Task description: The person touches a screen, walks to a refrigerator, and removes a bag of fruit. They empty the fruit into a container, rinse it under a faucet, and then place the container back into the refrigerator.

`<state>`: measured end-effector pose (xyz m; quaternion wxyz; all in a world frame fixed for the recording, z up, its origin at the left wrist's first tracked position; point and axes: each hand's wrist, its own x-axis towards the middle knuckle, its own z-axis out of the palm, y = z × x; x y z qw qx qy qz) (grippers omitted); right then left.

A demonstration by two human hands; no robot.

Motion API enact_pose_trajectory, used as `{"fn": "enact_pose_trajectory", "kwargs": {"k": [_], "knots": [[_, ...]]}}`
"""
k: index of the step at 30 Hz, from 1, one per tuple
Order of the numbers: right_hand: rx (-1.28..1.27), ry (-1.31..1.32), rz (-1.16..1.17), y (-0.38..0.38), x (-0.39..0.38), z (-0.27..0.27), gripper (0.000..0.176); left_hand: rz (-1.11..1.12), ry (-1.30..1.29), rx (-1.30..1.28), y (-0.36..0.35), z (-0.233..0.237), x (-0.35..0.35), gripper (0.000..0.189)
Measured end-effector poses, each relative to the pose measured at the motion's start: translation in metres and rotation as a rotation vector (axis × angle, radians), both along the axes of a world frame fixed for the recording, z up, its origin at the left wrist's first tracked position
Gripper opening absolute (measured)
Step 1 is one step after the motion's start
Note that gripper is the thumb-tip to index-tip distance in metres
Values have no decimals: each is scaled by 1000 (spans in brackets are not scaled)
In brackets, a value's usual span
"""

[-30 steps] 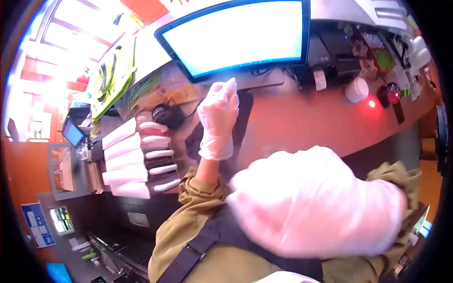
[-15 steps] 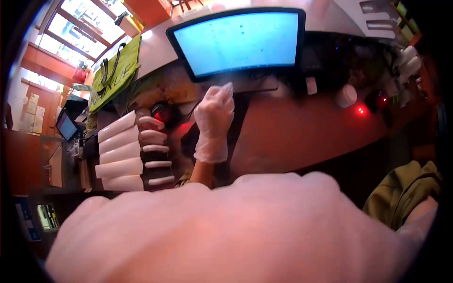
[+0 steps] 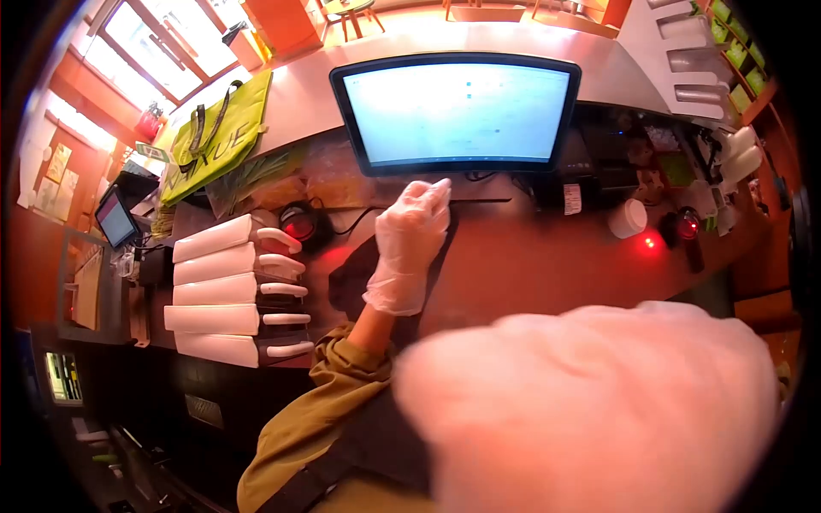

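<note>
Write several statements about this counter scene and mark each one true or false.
1. The left hand wears a thin, clear glove. True.
2. The monitor is switched off and dark. False: its screen is lit pale blue-white.
3. The left hand grips a cup. False: it holds nothing, and its fingertips reach just under the monitor's lower edge.
4. A green bag lies to the left of the monitor in the view. True.
5. The right hand shows sharply. False: it is a large blur close to the camera.
</note>
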<state>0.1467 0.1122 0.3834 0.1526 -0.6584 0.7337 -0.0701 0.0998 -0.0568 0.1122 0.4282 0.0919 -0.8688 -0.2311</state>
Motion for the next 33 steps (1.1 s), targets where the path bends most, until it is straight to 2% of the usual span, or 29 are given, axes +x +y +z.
{"fn": "enact_pose_trajectory", "kwargs": {"k": [3, 5, 6, 7, 10, 11, 14, 15, 18, 22, 25, 27, 30, 31, 32, 33], "knots": [[73, 1, -171, 17, -11, -3, 15, 24, -38, -73, 1, 7, -14, 15], [111, -38, -244, 27, -25, -13, 16, 0, -2, -34, -1, 4, -28, 16], [124, -50, -263, 31, -30, -18, 17, -10, 55, 11, 0, 2, -40, 16], [141, -59, -267, 35, -33, -25, 18, 24, 117, -94, -3, 1, -52, 15], [118, -176, -225, 57, -61, -59, 18, 141, 61, -198, -6, -4, -84, 13], [25, -173, -224, 66, -68, -75, 3, 179, 58, -252, -7, -8, -93, 13], [-91, -420, -287, 98, -104, -114, 13, 239, 22, -302, -9, -17, -116, 16], [-71, -549, -376, 109, -117, -127, 15, 264, -69, -239, -10, -23, -122, 28], [-55, -969, -656, 144, -150, -171, 21, 331, 58, -334, -14, -37, -135, 18], [-300, -1237, -897, 188, -176, -238, 26, 295, 91, -282, 18, -35, -126, 23], [-519, -1472, -1199, 211, -182, -312, 32, 195, 29, -242, 51, -31, -127, 24], [-584, -1719, -1230, 225, -185, -365, 24, 106, -16, -221, 67, -30, -132, 26], [-669, -1955, -1282, 232, -178, -427, 12, -1, 138, -260, 86, -29, -149, 17], [-797, -2113, -1127, 224, -171, -427, 4, -34, 128, -279, 90, -25, -152, 10], [-788, -2106, -1247, 224, -168, -441, 13, -14, 105, -287, 93, -22, -156, 8], [-828, -2200, -1139, 225, -164, -451, 17, 7, 84, -296, 95, -19, -162, 6]]}}
